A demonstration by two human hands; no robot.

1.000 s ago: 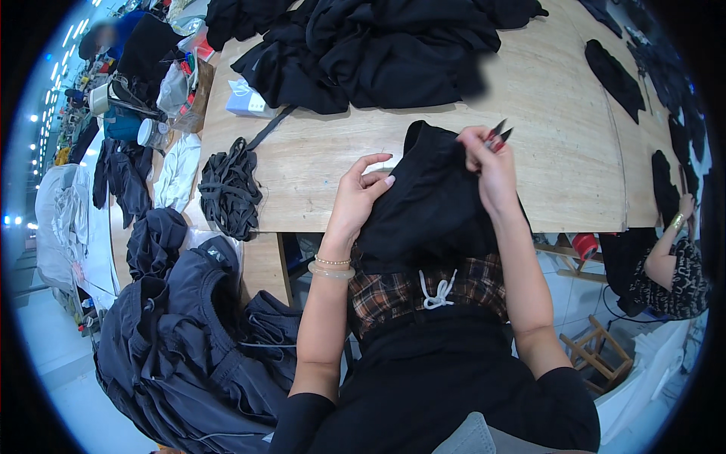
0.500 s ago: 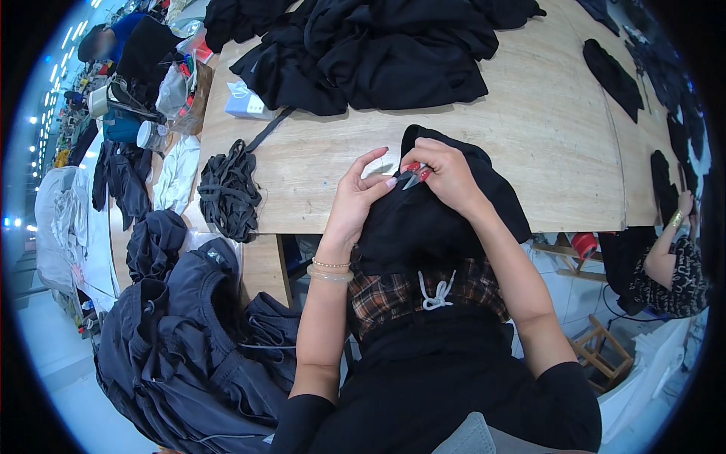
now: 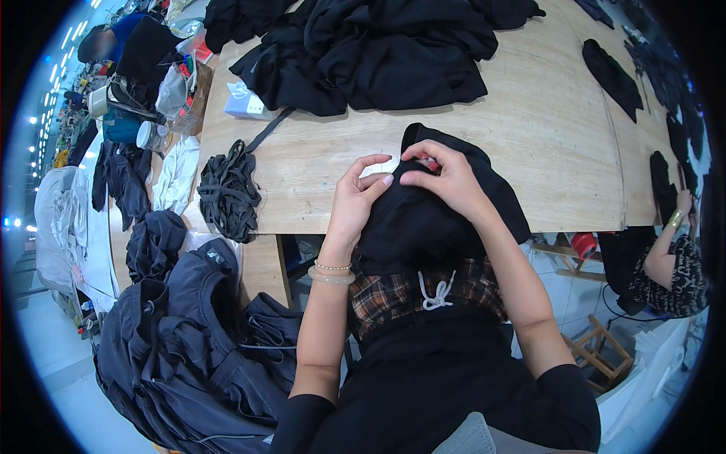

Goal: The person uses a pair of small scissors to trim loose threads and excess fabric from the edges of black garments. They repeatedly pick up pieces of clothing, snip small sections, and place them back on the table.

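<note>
A black garment point(image 3: 423, 216) lies bunched over the table's front edge and onto my lap, its upper part raised in a fold. My left hand point(image 3: 357, 193) pinches its left edge, thumb on top and forefinger lifted apart. Over the upper part of the cloth is my right hand point(image 3: 450, 178), its thumb and forefinger spread just right of my left fingertips. The other fingers of that hand curl inward round the thread snips; the blades are hidden now. A small pale patch point(image 3: 384, 166) shows on the table between my left thumb and forefinger.
A large heap of black cloth point(image 3: 386, 57) covers the far table. To the left are a tissue box point(image 3: 246, 106), a tangle of dark straps point(image 3: 227, 197) and a pile of dark garments point(image 3: 181, 340). At right, a person point(image 3: 673, 261) works near a wooden stool point(image 3: 605, 352).
The snips' blades, visible between my right fingertips before, no longer show. My right thumb and forefinger have spread apart. My left forefinger has dropped a little toward the thumb.
</note>
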